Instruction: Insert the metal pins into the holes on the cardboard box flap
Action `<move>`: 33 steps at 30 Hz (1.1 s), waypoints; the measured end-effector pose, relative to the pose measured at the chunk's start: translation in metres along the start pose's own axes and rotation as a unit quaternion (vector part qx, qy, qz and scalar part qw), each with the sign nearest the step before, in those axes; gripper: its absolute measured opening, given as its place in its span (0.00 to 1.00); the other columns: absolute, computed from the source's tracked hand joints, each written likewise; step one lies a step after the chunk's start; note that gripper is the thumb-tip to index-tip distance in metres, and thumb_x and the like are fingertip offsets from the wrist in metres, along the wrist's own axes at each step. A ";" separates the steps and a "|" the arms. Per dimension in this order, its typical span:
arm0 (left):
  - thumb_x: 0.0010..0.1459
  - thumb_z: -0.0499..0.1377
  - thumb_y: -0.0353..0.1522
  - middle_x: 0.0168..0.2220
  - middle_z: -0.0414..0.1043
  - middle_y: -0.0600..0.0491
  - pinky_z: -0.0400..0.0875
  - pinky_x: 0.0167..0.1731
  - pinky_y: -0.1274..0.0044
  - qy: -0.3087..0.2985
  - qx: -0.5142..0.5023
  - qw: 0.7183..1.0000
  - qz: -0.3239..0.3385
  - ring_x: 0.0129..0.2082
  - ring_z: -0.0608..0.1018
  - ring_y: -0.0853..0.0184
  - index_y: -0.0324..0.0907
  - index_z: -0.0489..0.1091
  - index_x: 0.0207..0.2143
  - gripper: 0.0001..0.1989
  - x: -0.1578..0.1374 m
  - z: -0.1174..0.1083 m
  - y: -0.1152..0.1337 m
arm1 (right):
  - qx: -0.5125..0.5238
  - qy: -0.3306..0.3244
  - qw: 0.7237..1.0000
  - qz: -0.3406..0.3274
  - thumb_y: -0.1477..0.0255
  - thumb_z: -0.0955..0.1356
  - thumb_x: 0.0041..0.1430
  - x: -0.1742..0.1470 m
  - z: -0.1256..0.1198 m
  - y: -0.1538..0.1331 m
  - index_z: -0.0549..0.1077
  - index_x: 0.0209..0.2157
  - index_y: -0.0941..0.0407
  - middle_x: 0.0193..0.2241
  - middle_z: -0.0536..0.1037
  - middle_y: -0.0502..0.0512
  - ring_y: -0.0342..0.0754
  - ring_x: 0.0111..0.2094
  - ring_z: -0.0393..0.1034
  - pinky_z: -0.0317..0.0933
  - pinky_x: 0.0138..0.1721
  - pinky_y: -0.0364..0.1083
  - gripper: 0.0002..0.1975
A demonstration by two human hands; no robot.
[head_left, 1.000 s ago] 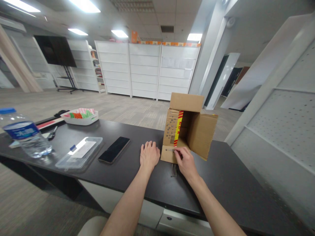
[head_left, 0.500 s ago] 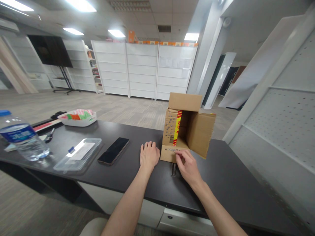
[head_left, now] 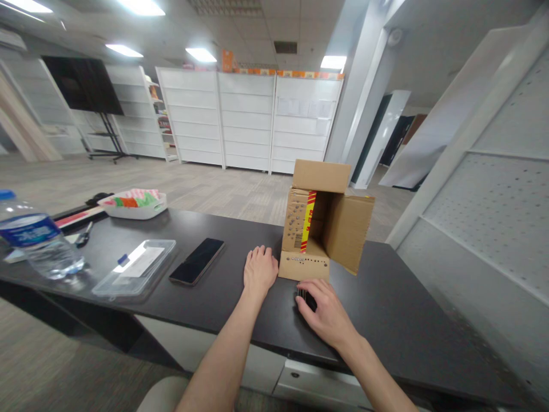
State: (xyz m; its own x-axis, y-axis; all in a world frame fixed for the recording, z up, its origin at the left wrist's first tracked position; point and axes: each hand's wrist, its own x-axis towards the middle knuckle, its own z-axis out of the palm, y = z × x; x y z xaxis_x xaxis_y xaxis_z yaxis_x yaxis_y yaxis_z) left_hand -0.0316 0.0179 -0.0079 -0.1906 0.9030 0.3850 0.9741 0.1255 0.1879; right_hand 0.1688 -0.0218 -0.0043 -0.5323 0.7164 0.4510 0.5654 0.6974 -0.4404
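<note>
My left hand (head_left: pixel 261 268) lies palm down on the dark desk, fingers stretched out, beside the lower left corner of an open cardboard box (head_left: pixel 303 221). The box's front flap (head_left: pixel 303 265) has a row of small holes, with round metal heads set in some of them. My right hand (head_left: pixel 323 309) is in front of that flap, over several thin metal nails (head_left: pixel 301 293) lying on the desk. Its thumb and fingers are curved and apart around the nails, which the hand partly covers. Whether the fingertips touch a nail is too small to tell.
A black phone (head_left: pixel 197 261) lies left of my left hand. Past it are a clear plastic case (head_left: pixel 135 269), a white basket (head_left: pixel 134 209) with coloured contents, and a water bottle (head_left: pixel 38 237). A perforated white panel (head_left: pixel 493 217) stands along the right side.
My right hand has moved from the box's front flap down toward me, to the nails on the desk, and its fingers have spread. My left hand has stayed in place.
</note>
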 end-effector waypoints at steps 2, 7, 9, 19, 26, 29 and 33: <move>0.65 0.48 0.31 0.51 0.73 0.43 0.61 0.57 0.65 -0.004 0.000 1.000 -0.001 0.55 0.72 0.57 0.38 0.72 0.45 0.15 0.000 0.001 0.000 | -0.017 -0.011 1.000 0.002 0.72 0.66 0.63 -0.001 0.000 0.000 0.73 0.45 0.55 0.45 0.77 0.58 0.55 0.47 0.69 0.62 0.50 0.55 0.10; 0.65 0.48 0.31 0.51 0.74 0.43 0.62 0.57 0.66 -0.004 -0.002 1.000 0.004 0.55 0.72 0.57 0.38 0.73 0.45 0.15 0.000 0.002 0.000 | -0.034 -0.030 0.999 0.010 0.71 0.66 0.62 -0.001 0.000 -0.001 0.74 0.47 0.55 0.47 0.77 0.58 0.55 0.48 0.68 0.61 0.51 0.55 0.12; 0.65 0.48 0.30 0.51 0.74 0.43 0.62 0.57 0.67 -0.002 -0.003 1.000 0.005 0.55 0.72 0.57 0.38 0.73 0.45 0.15 -0.001 0.002 0.000 | -0.039 -0.035 0.999 0.014 0.71 0.67 0.62 -0.001 0.000 -0.001 0.74 0.48 0.54 0.48 0.77 0.58 0.55 0.49 0.68 0.60 0.52 0.55 0.13; 0.64 0.48 0.30 0.51 0.74 0.44 0.62 0.57 0.68 0.001 -0.003 1.000 0.004 0.55 0.72 0.58 0.38 0.73 0.44 0.15 0.000 0.000 0.000 | -0.076 -0.049 0.996 0.016 0.70 0.66 0.62 -0.001 0.001 -0.001 0.76 0.47 0.53 0.49 0.77 0.57 0.54 0.49 0.68 0.59 0.51 0.54 0.13; 0.64 0.48 0.30 0.51 0.74 0.43 0.62 0.56 0.68 -0.009 -0.009 1.000 -0.001 0.55 0.73 0.59 0.39 0.73 0.44 0.15 0.000 -0.003 0.001 | -0.090 -0.055 0.994 0.002 0.73 0.66 0.59 -0.001 -0.001 -0.004 0.76 0.46 0.54 0.52 0.77 0.57 0.54 0.51 0.67 0.58 0.52 0.54 0.14; 0.64 0.48 0.30 0.51 0.74 0.43 0.63 0.56 0.68 -0.008 -0.011 1.000 0.002 0.54 0.73 0.58 0.38 0.73 0.45 0.15 0.000 -0.002 0.001 | -0.093 -0.057 0.994 -0.001 0.74 0.65 0.59 -0.001 -0.001 -0.005 0.77 0.45 0.54 0.51 0.78 0.56 0.53 0.50 0.68 0.58 0.51 0.54 0.13; 0.63 0.49 0.31 0.50 0.74 0.43 0.63 0.55 0.67 -0.006 -0.014 1.000 0.001 0.54 0.73 0.58 0.39 0.73 0.45 0.15 0.001 0.000 0.000 | -0.093 -0.048 0.995 -0.006 0.74 0.66 0.60 -0.001 0.000 -0.005 0.76 0.44 0.55 0.50 0.78 0.55 0.53 0.49 0.68 0.58 0.51 0.53 0.11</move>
State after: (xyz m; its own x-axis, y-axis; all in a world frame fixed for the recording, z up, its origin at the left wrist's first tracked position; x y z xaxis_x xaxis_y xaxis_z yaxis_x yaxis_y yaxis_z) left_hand -0.0321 0.0188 -0.0074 -0.1867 0.9084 0.3741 0.9707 0.1118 0.2129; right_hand 0.1666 -0.0261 -0.0022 -0.5927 0.7125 0.3755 0.6601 0.6969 -0.2804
